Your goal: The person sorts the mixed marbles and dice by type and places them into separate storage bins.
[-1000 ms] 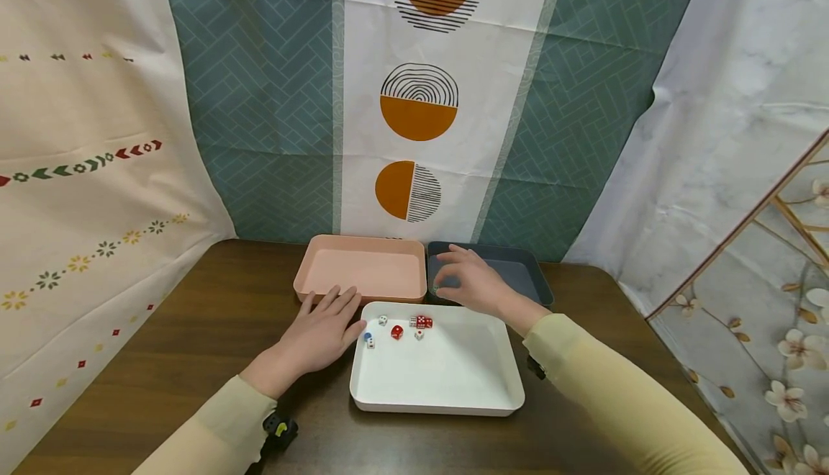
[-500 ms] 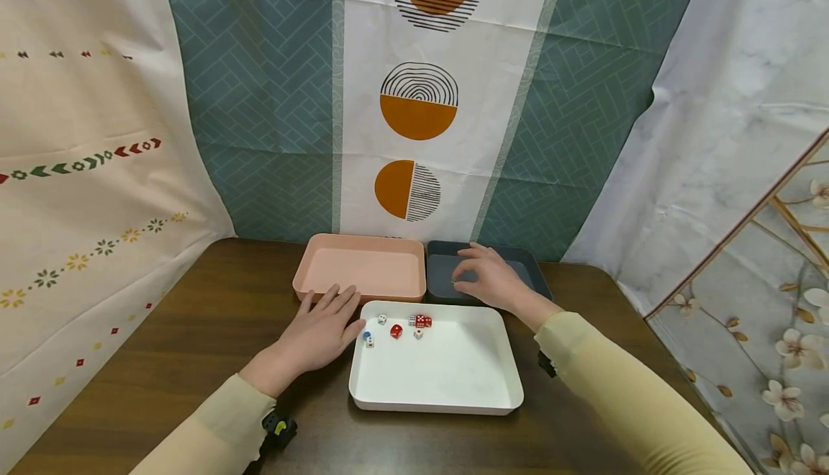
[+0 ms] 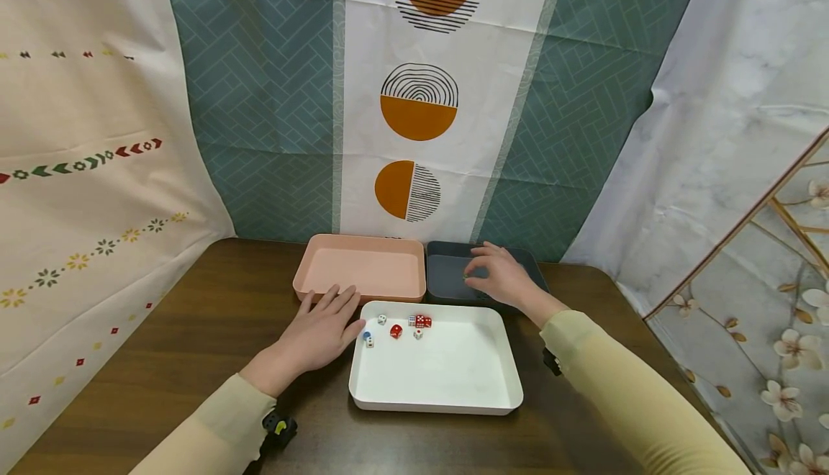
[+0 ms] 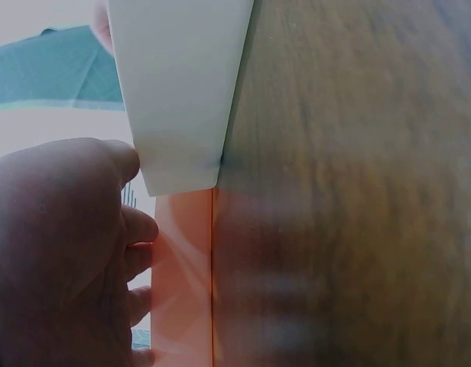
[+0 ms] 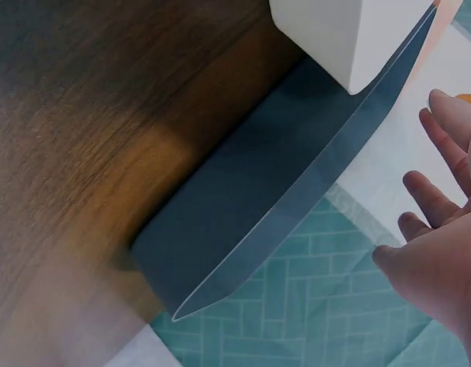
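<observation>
My left hand lies with straight, spread fingers at the front of the pink tray. Its thumb touches the left rim of the white tray. Several dice sit in the white tray's back left part, among them a red die, a white die and a blue piece. Over the dark blue tray, my right hand brings thumb and forefinger together on a tiny die-like piece, mostly hidden by the fingertips. In the right wrist view, the right hand is beyond the dark blue tray's wall.
The pink and dark blue trays stand side by side at the back of the brown wooden table, with the white tray in front of them. Patterned cloths hang behind and at both sides.
My right hand has moved to the right over the dark blue tray, its thumb and forefinger still pinched. The left hand and the dice in the white tray have stayed put.
</observation>
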